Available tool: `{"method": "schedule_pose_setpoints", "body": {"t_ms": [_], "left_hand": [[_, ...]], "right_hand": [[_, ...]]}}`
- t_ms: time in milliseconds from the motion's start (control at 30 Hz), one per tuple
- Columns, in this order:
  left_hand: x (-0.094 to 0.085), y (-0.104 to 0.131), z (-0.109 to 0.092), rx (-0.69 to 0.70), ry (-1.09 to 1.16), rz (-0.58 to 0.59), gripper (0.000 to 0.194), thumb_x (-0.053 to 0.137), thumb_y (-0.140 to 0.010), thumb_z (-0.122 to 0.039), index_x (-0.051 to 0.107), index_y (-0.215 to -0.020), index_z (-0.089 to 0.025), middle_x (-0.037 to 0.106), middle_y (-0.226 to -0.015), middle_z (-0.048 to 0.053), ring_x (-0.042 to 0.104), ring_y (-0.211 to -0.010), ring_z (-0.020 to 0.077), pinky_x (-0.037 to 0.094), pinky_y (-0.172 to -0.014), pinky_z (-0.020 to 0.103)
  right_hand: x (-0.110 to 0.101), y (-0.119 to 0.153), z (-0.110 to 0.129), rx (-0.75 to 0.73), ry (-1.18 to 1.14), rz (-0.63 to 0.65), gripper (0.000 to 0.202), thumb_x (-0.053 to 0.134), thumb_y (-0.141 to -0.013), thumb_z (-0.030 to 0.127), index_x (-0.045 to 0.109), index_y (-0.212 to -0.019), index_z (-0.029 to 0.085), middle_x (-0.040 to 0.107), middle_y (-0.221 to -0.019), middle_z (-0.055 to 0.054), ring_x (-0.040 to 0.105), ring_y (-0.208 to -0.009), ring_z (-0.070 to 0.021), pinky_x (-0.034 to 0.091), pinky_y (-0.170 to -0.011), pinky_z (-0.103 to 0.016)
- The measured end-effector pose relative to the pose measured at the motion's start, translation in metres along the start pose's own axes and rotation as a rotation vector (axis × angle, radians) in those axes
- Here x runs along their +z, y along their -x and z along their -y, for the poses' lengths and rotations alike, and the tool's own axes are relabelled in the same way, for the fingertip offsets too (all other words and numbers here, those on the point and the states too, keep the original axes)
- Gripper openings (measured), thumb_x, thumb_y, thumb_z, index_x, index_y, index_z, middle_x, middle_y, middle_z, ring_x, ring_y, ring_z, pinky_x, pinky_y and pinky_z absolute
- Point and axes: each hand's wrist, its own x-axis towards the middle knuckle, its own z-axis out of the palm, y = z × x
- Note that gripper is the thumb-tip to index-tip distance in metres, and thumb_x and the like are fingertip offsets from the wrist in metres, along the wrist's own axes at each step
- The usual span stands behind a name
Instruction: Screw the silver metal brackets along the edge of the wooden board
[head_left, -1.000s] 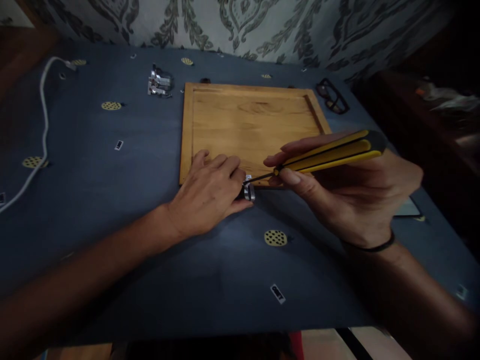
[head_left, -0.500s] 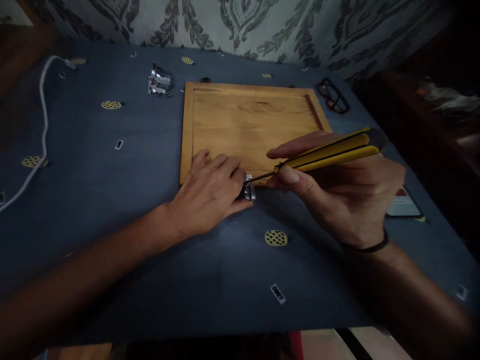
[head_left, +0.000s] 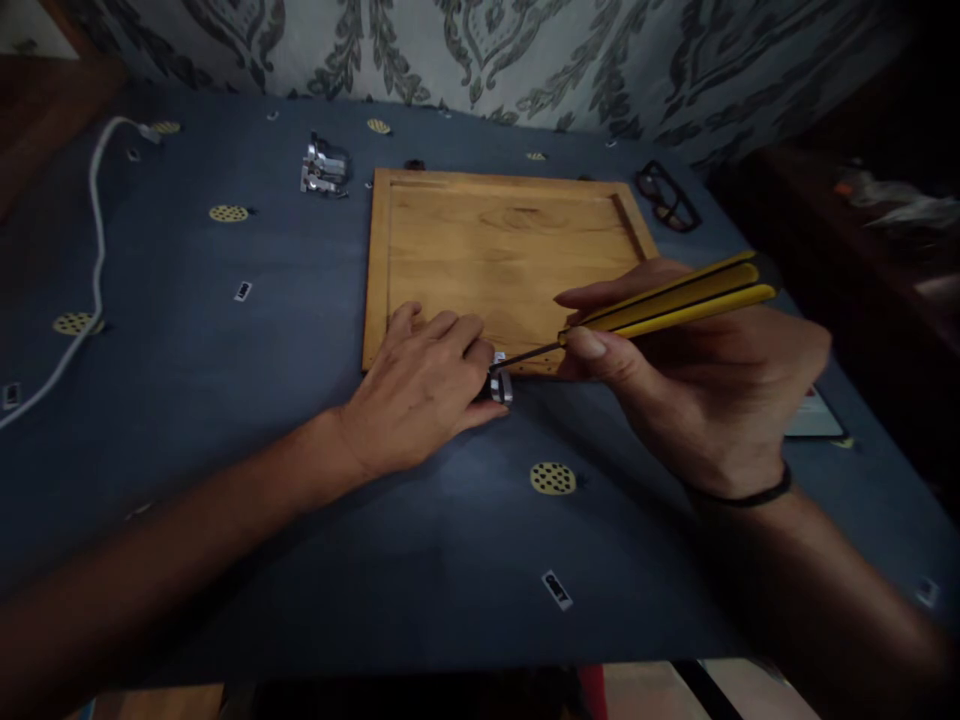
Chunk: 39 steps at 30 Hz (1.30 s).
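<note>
A framed wooden panel [head_left: 510,230] lies flat on the blue patterned tablecloth. At its near edge sits a metal hinge [head_left: 501,384], partly covered by my left hand [head_left: 427,385]. The left fingers curl over the panel's edge and the thumb lies along the hinge, pinching it there. My right hand [head_left: 697,380] is closed around a yellow and black screwdriver [head_left: 667,305], held aslant. Its thin shaft points down to the left, with the tip at the hinge beside my left fingers. Whether the tip sits in a screw is too small to tell.
More metal hinges [head_left: 324,168] lie beyond the panel's left corner. Eyeglasses [head_left: 667,197] rest at the back right. A white cable [head_left: 96,215] runs down the left side. A flat light-coloured object [head_left: 816,415] is partly hidden behind my right wrist. A patterned curtain [head_left: 495,60] hangs behind.
My right hand and the screwdriver's handle have shifted slightly right, while the tip stays at the hinge. My left hand keeps its hold. The whole view has moved a little.
</note>
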Motion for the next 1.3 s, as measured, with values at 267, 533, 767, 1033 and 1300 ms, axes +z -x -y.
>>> {"method": "schedule_pose_setpoints", "body": {"t_ms": [267,533,767,1033,1300], "left_hand": [[-0.0008,0.0003,0.0003,0.009,0.011,-0.011,0.031,0.067,-0.091,-0.041,0.069,-0.102,-0.012,0.069,-0.1,0.012,0.064,-0.099,0.029,0.041,-0.098,0.048],[-0.0012,0.0002,-0.0001,0.005,0.027,-0.005,0.031,0.066,-0.092,-0.04,0.068,-0.104,-0.011,0.069,-0.102,0.012,0.064,-0.101,0.0298,0.04,-0.101,0.051],[-0.004,-0.0007,-0.0007,-0.01,0.033,0.029,0.033,0.067,-0.091,-0.04,0.069,-0.106,-0.01,0.068,-0.104,0.013,0.064,-0.103,0.0301,0.039,-0.104,0.053],[0.0001,0.001,0.0012,0.012,0.023,-0.023,0.031,0.064,-0.093,-0.039,0.069,-0.104,-0.011,0.069,-0.102,0.012,0.064,-0.1,0.0291,0.04,-0.101,0.052],[-0.002,0.0006,0.0008,-0.002,0.025,0.035,0.035,0.065,-0.093,-0.042,0.068,-0.107,-0.011,0.068,-0.105,0.012,0.063,-0.105,0.0304,0.039,-0.104,0.053]], "right_hand": [[-0.0051,-0.0041,-0.0019,-0.059,-0.016,0.053,0.005,0.075,-0.084,0.022,0.075,-0.08,0.025,0.078,-0.096,-0.002,0.068,-0.067,-0.0152,0.048,-0.057,-0.032],[-0.0096,-0.006,-0.0014,-0.097,0.022,0.114,0.018,0.072,-0.088,0.028,0.074,-0.106,0.029,0.073,-0.082,-0.001,0.067,-0.069,-0.017,0.048,-0.063,-0.033],[-0.0106,-0.0073,-0.0021,-0.123,0.011,0.126,0.023,0.072,-0.087,0.026,0.074,-0.11,0.028,0.07,-0.078,-0.001,0.066,-0.07,-0.0172,0.048,-0.064,-0.034],[-0.0073,-0.0048,-0.0011,-0.092,-0.015,0.065,0.009,0.072,-0.087,0.025,0.078,-0.095,0.024,0.077,-0.094,-0.003,0.07,-0.074,-0.0171,0.053,-0.068,-0.036],[-0.006,-0.0046,-0.0005,-0.071,-0.079,-0.071,0.012,0.07,-0.088,0.022,0.076,-0.077,0.021,0.075,-0.086,-0.002,0.066,-0.061,-0.0125,0.047,-0.051,-0.031]]}}
